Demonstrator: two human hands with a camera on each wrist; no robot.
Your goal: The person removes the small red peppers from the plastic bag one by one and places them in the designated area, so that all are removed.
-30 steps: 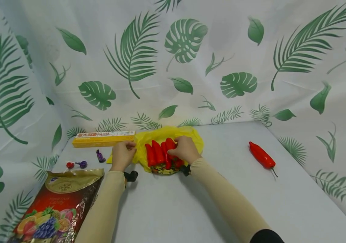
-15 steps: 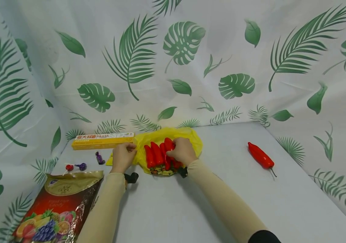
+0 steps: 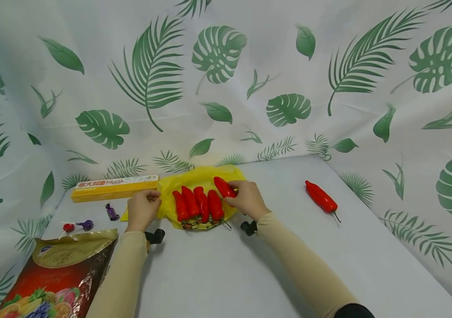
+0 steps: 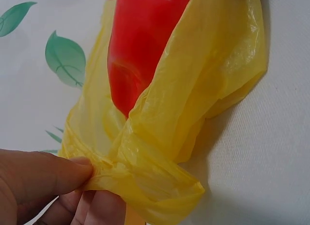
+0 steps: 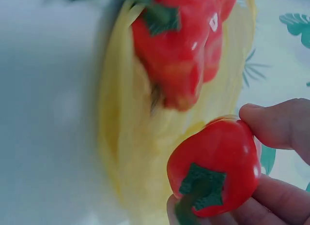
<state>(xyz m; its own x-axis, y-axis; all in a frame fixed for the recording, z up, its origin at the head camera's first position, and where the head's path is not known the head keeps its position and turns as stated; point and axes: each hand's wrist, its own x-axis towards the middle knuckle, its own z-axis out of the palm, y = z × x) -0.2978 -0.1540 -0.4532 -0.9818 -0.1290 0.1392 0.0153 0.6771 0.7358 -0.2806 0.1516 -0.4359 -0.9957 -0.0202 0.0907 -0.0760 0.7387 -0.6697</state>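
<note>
A yellow plastic bag lies toward the back of the table. Several red peppers rest side by side on it, stems toward me. My left hand pinches the bag's left edge, its thumb pressed on the gathered plastic in the left wrist view. Just right of the row, my right hand grips one red pepper between thumb and fingers. Its green stem end faces the right wrist camera. Another red pepper lies alone on the table farther right.
A yellow pasta box lies behind my left hand. Left of that hand are a purple wrapped candy and two lollipops, one red, one purple. A large candy bag lies front left. Leaf-patterned cloth walls enclose the table.
My right hand has drawn one pepper rightward, away from the others, so the row shows more fully. My left hand stays at the bag's edge. The head view has swung slightly right.
</note>
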